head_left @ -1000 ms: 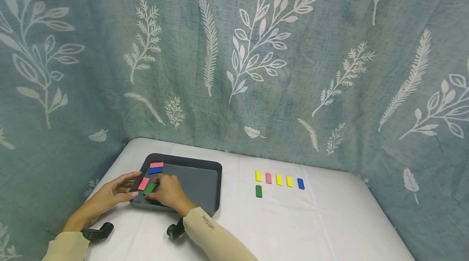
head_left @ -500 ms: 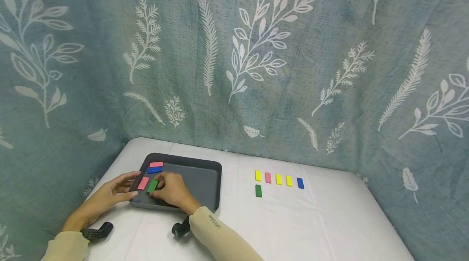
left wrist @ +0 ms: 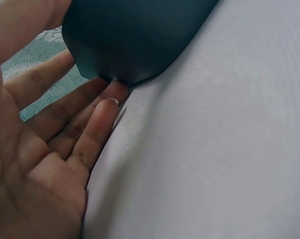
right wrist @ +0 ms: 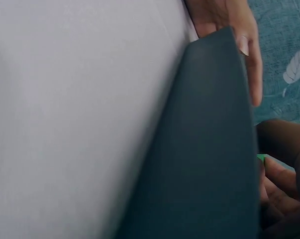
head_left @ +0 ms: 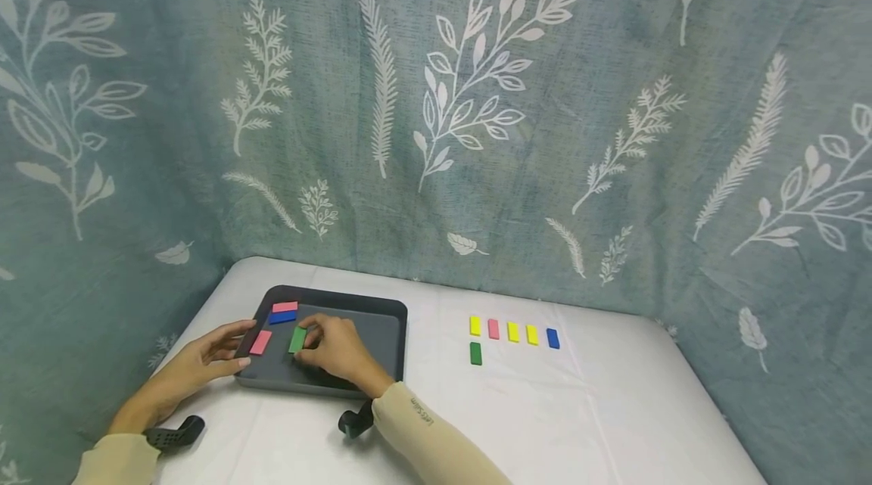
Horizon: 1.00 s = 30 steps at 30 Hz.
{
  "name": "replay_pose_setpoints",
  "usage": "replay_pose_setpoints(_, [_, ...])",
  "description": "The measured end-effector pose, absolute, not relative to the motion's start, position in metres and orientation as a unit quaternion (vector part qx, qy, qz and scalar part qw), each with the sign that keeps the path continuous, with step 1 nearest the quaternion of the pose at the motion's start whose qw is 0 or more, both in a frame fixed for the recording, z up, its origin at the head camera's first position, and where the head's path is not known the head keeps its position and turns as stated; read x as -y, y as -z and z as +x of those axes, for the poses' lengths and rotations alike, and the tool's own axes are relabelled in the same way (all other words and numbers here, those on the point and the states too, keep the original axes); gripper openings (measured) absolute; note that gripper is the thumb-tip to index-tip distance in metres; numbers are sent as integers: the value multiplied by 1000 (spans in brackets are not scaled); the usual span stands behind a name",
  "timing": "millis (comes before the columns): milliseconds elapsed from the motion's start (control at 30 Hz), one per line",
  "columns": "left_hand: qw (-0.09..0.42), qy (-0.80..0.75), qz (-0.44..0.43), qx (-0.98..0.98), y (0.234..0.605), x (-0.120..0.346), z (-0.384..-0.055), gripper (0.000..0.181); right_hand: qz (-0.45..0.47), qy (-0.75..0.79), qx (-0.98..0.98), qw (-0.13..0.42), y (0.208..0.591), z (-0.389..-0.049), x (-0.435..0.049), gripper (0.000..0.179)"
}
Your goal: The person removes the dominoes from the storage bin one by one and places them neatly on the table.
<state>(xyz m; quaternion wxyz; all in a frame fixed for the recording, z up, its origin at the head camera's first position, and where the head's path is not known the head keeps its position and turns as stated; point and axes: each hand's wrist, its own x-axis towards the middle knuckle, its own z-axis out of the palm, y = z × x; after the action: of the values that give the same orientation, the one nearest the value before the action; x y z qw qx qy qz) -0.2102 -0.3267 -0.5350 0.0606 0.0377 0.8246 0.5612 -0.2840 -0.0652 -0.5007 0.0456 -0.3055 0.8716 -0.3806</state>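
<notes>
In the head view, my right hand pinches a small green rectangular block between thumb and fingers, over the left half of a dark grey tray. My left hand holds the tray's near left corner, its thumb at the front rim and fingers along the left wall. The left wrist view shows its fingertips against the tray's outer side. Inside the tray, a pink block lies by the left wall. Farther back, another pink block sits alongside a blue block.
Right of the tray, on the white cloth, a row holds a yellow block, a pink block, two more yellow blocks and a blue block. In front of the row lies a green block. A patterned curtain hangs behind the table.
My right hand has moved right with the green block, farther from the pink block at the left wall, and the block has turned more upright in view. My left hand stays at the tray corner.
</notes>
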Motion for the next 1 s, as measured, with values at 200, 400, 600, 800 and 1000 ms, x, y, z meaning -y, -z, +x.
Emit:
replay_pose_setpoints(200, [52,-558,39,-827,535,328,-211,75,-305,398,-864,43,493,-287,49,41])
replay_pose_setpoints(400, [60,-559,34,-826,536,328,-211,77,-300,402,-864,45,486,-287,29,43])
replay_pose_setpoints(600, [73,-563,24,-823,535,326,-211,79,-308,398,-863,36,483,-288,9,43])
replay_pose_setpoints(800, [73,-560,22,-825,537,326,-211,80,-317,391,-864,32,481,-291,-12,42])
replay_pose_setpoints(1000, [68,-559,30,-826,538,326,-211,78,-309,390,-867,24,480,-294,-33,41])
